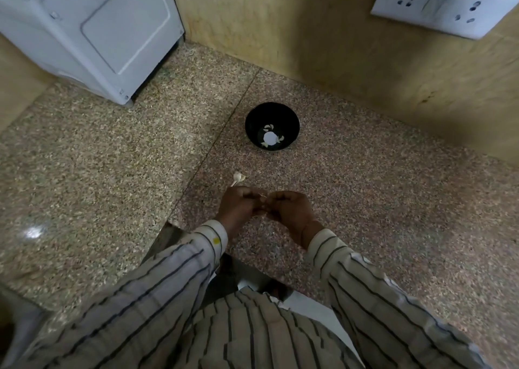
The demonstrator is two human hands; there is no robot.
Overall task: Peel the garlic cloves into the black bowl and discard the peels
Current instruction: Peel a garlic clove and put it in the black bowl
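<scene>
A speckled granite bench [112, 157] runs into a corner of tan stone walls, with a white appliance [92, 28] at the back left and a switch plate [446, 6] on the right wall. The black bowl [272, 126] sits beyond the hands, a few peeled cloves [268, 127] inside. The left hand [238, 205] and right hand [292, 208] meet knuckle to knuckle, fingers curled, each grip pinching a small garlic clove [262, 199]. A garlic piece [238, 178] lies just past them.

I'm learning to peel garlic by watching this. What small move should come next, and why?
Probably keep pulling the skin off: both hands, left hand and right hand, pinch something small between them, likely a clove, near the black bowl, which holds a few peeled cloves.
</scene>
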